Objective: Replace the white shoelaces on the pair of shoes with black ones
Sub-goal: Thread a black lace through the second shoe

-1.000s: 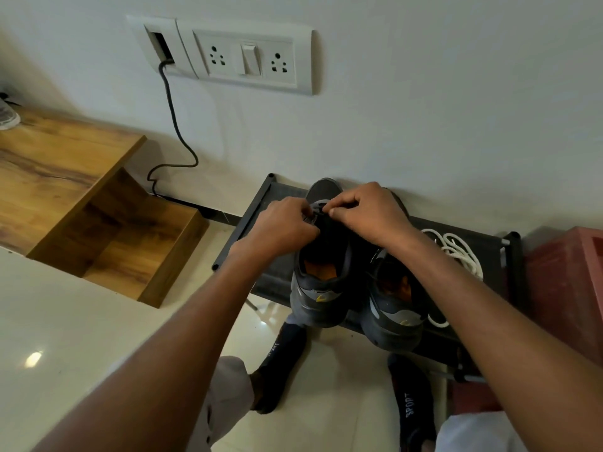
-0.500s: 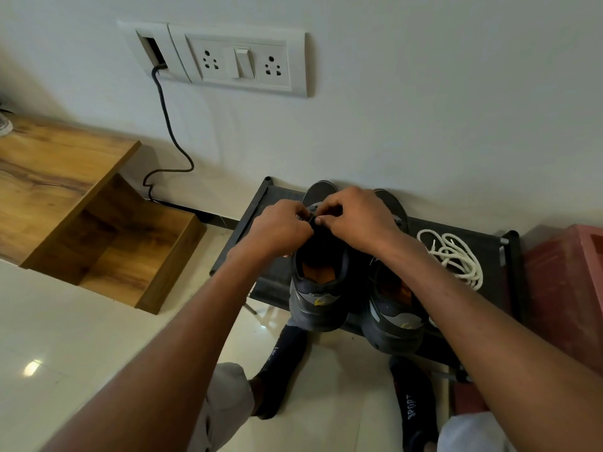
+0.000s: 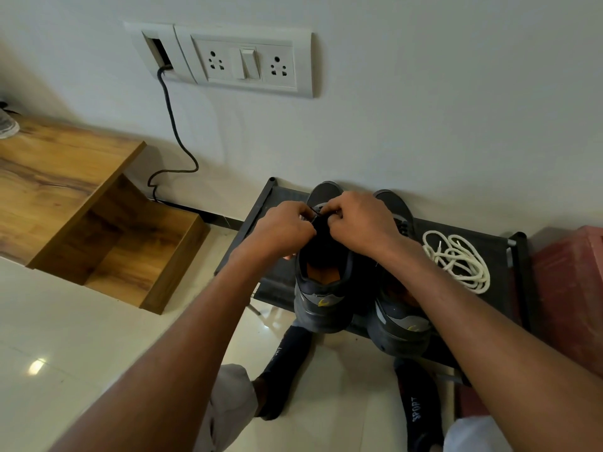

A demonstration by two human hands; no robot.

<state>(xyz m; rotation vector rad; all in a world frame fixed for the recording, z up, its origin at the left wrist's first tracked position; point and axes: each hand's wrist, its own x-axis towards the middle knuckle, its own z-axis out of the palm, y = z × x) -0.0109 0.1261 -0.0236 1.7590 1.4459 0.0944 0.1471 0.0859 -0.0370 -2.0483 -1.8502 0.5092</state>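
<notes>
I am facing a plain white wall (image 3: 424,109) — a white switch plate (image 3: 243,60) with two sockets is sitting on it, and a dark cable (image 3: 173,125) is hanging down from its left opening. The glossy cream tile floor (image 3: 81,347) is reflecting a lamp. A wooden stepped unit (image 3: 65,190) is standing at left — something red (image 3: 574,288) at right.

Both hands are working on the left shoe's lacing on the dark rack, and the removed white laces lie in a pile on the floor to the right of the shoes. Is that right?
Not quite. The head view shows the white laces piled on the rack itself, right of the shoes, not on the floor. The rest holds: the left hand and right hand are both at the left shoe.
</notes>
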